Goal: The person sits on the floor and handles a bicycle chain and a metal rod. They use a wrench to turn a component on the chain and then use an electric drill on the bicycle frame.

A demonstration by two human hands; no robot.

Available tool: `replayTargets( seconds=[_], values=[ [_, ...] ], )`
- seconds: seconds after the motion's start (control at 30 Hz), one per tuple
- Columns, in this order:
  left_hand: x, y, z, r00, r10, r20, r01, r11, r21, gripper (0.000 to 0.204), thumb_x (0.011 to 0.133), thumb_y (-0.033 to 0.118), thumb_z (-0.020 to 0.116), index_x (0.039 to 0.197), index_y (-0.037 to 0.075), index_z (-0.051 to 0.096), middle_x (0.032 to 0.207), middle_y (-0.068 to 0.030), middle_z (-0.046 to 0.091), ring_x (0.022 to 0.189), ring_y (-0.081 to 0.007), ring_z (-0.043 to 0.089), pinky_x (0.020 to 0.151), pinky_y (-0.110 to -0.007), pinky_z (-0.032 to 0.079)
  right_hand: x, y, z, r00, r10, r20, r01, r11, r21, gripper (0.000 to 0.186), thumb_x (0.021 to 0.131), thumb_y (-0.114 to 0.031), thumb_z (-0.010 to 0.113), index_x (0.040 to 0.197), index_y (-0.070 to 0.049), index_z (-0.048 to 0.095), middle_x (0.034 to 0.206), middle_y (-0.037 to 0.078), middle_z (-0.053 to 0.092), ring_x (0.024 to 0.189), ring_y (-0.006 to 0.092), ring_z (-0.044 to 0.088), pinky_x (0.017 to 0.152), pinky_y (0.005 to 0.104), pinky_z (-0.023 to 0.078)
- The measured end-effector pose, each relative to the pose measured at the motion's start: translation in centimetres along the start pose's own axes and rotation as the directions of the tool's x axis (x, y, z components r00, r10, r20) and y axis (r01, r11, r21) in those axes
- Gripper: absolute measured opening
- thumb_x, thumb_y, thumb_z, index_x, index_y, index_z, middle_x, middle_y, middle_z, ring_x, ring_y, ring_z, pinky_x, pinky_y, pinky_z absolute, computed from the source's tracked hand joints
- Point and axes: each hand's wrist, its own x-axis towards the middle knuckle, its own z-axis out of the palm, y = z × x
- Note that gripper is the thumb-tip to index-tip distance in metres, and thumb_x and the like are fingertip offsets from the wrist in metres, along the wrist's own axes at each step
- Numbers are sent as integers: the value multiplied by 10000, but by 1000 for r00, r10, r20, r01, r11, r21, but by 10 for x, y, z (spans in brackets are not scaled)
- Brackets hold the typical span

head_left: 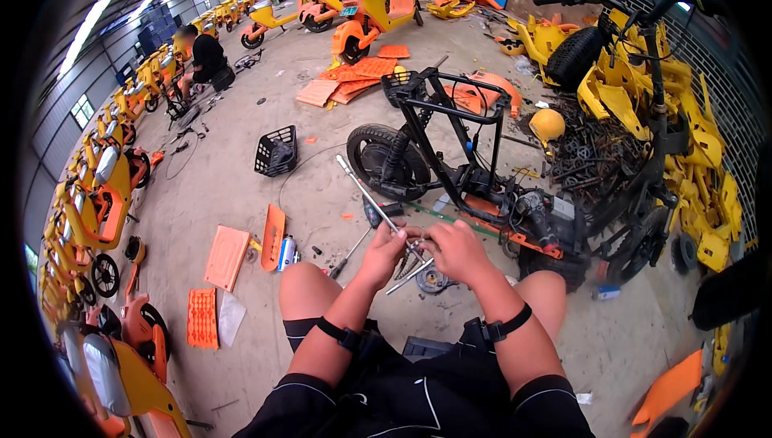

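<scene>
left hand [383,251] closed round a long silver metal rod [366,192]; long axis runs forward-left from it, far end near the black-tyred wheel [378,161]. right hand [458,250] just beside, fingers curled in; can't tell what it grips. black plastic lattice basket [264,163] on grey concrete floor [233,197], farther left, dark item [282,153] inside.

From my remote view I count two bare hands [386,253] near centre, three loose orange panels [227,255] and one spray can [287,254] left of centre.
</scene>
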Motion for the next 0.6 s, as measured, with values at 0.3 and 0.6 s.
replayTargets(
  seconds=[0.3, 0.6],
  values=[
    [-13, 82, 69, 996, 81, -45, -65, 959, 276, 205, 1042, 244, 481, 1138, 63, 483, 1048, -99, 661, 935, -168, 642, 803, -323, 513, 15, -23, -52, 960, -56, -276, 95, 987, 129, 120, 848, -176, 690, 904, -79, 644, 845, 82, 645, 758, 334, 602, 675, 418, 444],
    [27, 112, 89, 988, -1, 154, -11, 997, 82, 342, 1049, 406, 442, 1133, 84, 522, 1057, -137, 663, 944, -242, 671, 819, -388, 538, 66, -11, -106, 951, 49, -305, 46, 954, 298, 117, 846, -77, 681, 948, -38, 638, 853, 131, 656, 689, 312, 621, 614, 364, 485]
  ],
)
